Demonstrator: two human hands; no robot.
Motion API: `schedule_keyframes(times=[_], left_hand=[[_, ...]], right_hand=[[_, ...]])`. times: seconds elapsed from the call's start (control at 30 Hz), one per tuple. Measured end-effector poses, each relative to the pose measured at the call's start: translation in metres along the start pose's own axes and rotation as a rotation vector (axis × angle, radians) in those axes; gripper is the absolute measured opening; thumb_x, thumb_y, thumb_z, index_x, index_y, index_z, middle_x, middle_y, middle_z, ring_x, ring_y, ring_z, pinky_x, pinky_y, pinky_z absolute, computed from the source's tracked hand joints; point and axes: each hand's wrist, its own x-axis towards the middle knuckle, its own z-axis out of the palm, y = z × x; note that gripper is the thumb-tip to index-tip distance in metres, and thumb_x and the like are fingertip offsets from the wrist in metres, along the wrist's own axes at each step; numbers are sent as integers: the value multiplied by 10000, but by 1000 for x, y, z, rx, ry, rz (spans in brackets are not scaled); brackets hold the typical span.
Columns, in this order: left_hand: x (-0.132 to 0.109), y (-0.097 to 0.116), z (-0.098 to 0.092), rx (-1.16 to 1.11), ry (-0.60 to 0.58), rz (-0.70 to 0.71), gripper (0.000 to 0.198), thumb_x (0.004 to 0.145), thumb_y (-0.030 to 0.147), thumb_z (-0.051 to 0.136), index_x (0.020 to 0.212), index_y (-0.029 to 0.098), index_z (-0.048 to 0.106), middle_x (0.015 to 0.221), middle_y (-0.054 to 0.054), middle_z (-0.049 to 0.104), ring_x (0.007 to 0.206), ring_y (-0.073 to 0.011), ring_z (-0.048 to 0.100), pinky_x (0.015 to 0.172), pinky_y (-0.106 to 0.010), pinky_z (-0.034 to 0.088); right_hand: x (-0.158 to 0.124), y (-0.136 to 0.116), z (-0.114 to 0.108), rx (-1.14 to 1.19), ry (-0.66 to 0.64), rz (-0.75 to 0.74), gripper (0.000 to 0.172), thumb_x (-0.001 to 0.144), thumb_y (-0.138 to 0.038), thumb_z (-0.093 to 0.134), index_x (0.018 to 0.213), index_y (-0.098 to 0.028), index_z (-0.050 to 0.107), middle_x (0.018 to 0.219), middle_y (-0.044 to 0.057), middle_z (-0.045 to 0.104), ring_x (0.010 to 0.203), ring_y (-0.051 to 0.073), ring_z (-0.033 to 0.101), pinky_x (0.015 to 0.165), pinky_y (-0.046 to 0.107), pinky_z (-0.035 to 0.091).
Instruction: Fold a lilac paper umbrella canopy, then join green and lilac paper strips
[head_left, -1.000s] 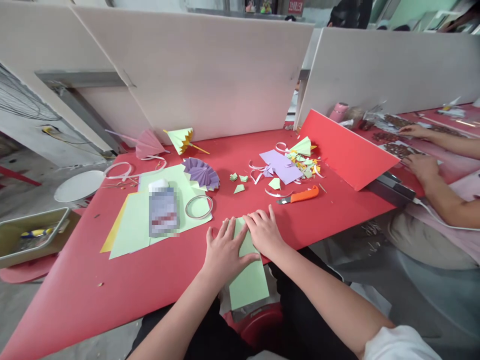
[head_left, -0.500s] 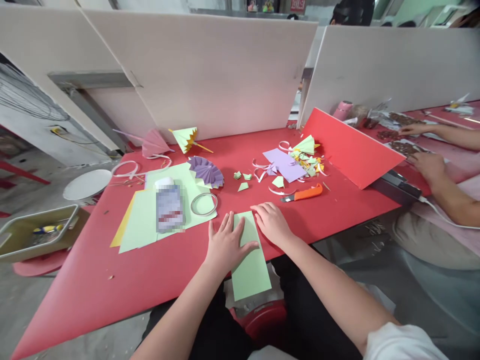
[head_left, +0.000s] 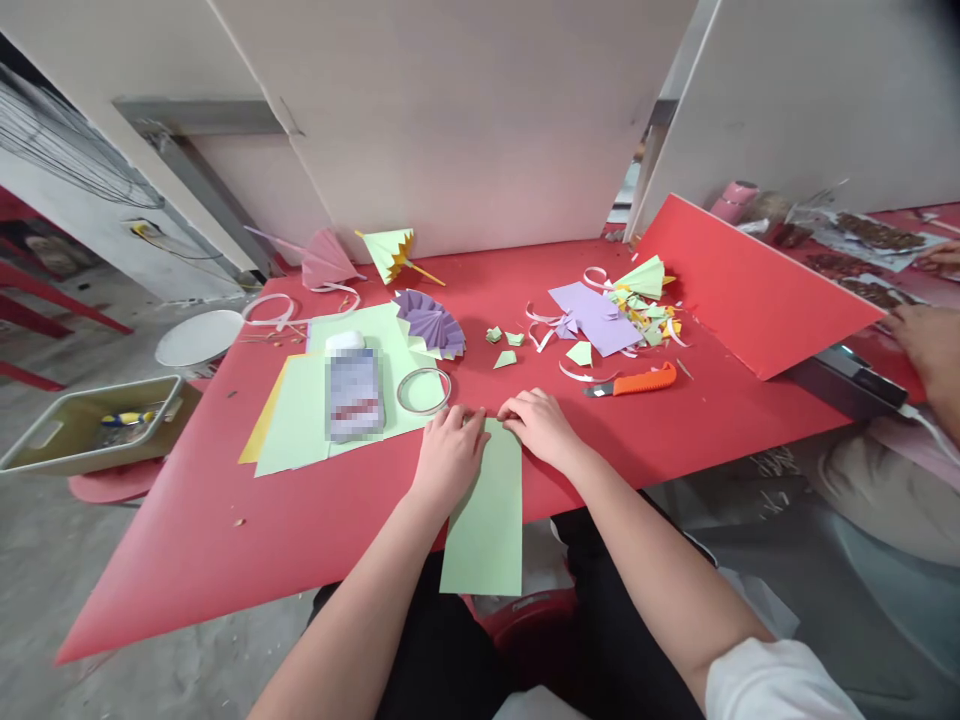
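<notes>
The green strip [head_left: 486, 525], with left hand [head_left: 452, 450] and right hand [head_left: 545, 424] at its far end

Pale partition panels [head_left: 465, 120] rise behind a broad red table [head_left: 315, 530], the biggest things on this side of the room. Toward the right a red board [head_left: 750, 290] leans up at a slant, and past it a co-worker's hand [head_left: 922, 345] shows at the edge of view. Down on the left, off the table, sits an olive bin [head_left: 90, 457].

Overlapping green sheets [head_left: 292, 415] lie left of the hands, a yellow sheet [head_left: 260, 425] peeping out beneath. The green strip is at the table's near edge, its near end jutting out over the person's lap. Both hands are bent at the fingers, tips down by its far corners, with a small gap between them — whether either one pinches the paper, I can't tell.

A purple pleated fan [head_left: 431, 325] rests partly on the green sheets, near a blurred-out flat object [head_left: 355, 395]. Two small paper umbrellas, one pink [head_left: 326, 260] and one green [head_left: 388, 250], lie at the back. An orange-handled cutter [head_left: 637, 381] lies beyond the right hand; a thin ring [head_left: 424, 412] sits just beyond the left. Smallest of all — a few green scraps [head_left: 506, 357] mid-table.
</notes>
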Motion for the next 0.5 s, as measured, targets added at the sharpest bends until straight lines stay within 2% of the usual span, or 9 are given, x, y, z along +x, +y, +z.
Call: schedule_keyframes(times=[0.1,0.2,0.27,0.4,0.5], left_hand=[[0,-1,1,-19,3,-21,309,878,282,471,1152,205,592,949,-96,576,927,-272,495,822,-403,406],[0,0,1,-59,9,-37,272,865,280,493,1101,225,618,886,-77,557,883,-258,494,802,-392,405],[0,0,2,-94,18,-50,237,857,285,506,1050,229,630,884,-72,544,889,-256,492,806,-391,401],[1,2,3,-184,43,-89,194,843,328,528,967,206,615,934,-76,544,912,-252,495,800,-383,399],[1,5,1,-278,27,-104,230,823,405,551,927,204,596,862,-50,580,843,-225,523,748,-343,410]], right_hand=[[-5,-3,-1,53,-16,3,182,820,-156,556,972,-239,615,980,35,590,924,172,524,811,306,391],[-6,-5,-1,108,-49,24,241,802,-203,589,1035,-265,584,1005,16,570,850,134,554,714,251,415],[-5,-5,0,126,-63,49,215,785,-227,612,997,-260,599,947,13,570,821,134,551,695,247,411],[-2,-6,-4,144,-69,90,142,734,-246,658,869,-234,615,851,23,558,879,182,507,715,278,388],[-4,-6,-11,185,-87,96,88,729,-228,636,797,-220,581,810,11,559,818,167,496,661,264,370]])
